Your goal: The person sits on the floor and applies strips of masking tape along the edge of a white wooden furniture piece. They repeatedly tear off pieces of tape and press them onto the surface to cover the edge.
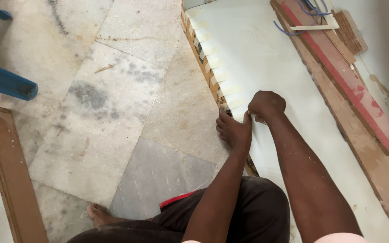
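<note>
Where the two hands meet at the near left edge of the board (266, 58), the fingers of the left hand (234, 130) lie close together and press flat on that edge, over a strip of tape (238, 112). The right hand (266, 105) is closed like a fist, just beside the left hand and touching it; its fingertips are curled under and hidden, so I cannot tell if they pinch the tape or only push on it. More tape strips (214, 67) go in a row along the same edge toward the far side, each folded over the rim. The board is white on top and brown at the side, and its far end is cut off by the frame. On its right part lies a long plank (352, 90) with a red stripe, and at the far end some blue wires (311, 9), hard to make out. Left of the board is the stone floor (113, 112), dusty. A bare foot (97, 213) shows near, and a blue bar (5, 83) at far left.
</note>
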